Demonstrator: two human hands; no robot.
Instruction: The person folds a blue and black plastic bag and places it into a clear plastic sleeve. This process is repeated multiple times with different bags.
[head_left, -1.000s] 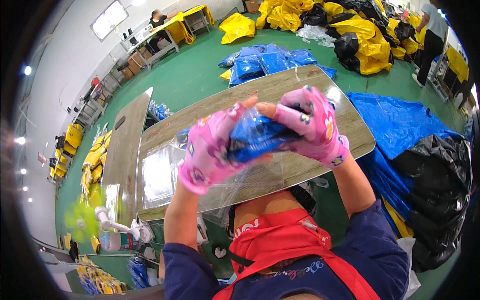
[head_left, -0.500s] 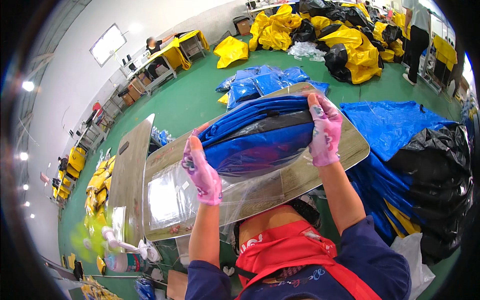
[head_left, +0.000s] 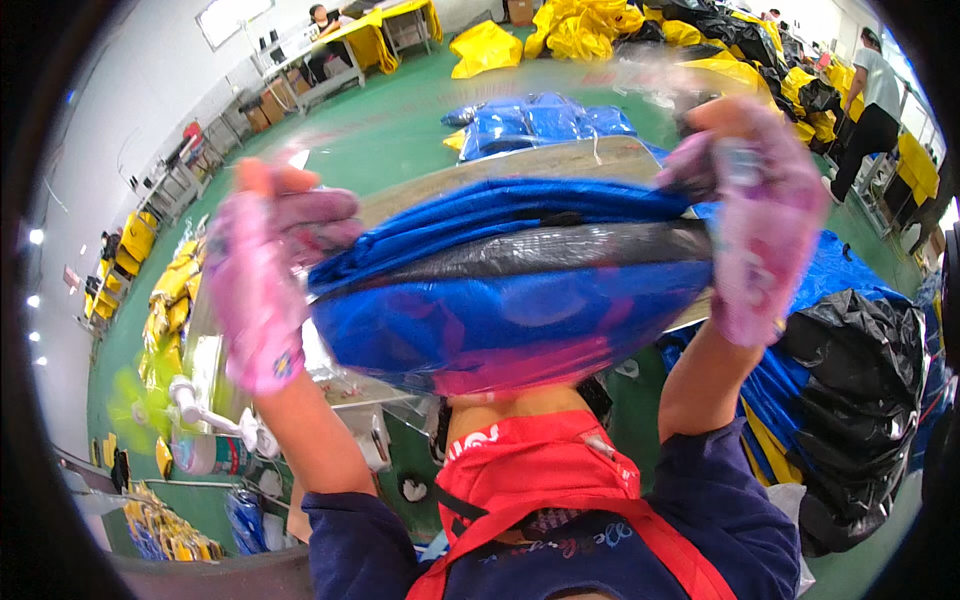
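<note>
1. The folded blue garment [head_left: 510,290], with a grey band across its middle, sits inside a clear plastic bag [head_left: 520,350] held up close to the camera, above the wooden table [head_left: 600,160]; it fills the bag from side to side and bulges at the bottom.
2. The left hand [head_left: 265,285], in a pink patterned glove, is closed on the bag's left edge; the right hand [head_left: 750,225], gloved alike, is clamped on the right edge; the garment hangs between the two grips, its ends pressed against both palms.
3. Risk, as I judge it: the film is stretched taut over a thick bundle, so a harder pull could split it or tear it at a pinch point; the gloves may slip on smooth plastic, and one side dropping would tip the garment out toward the table or the green floor [head_left: 400,130].
4. Further risk: the folds could bunch unevenly inside, leaving the grey band twisted.
5. Around: black sacks [head_left: 860,400] at the right, more blue bundles [head_left: 540,120] beyond the table, yellow heaps [head_left: 590,35] farther back, another person [head_left: 875,100] standing well apart.
</note>
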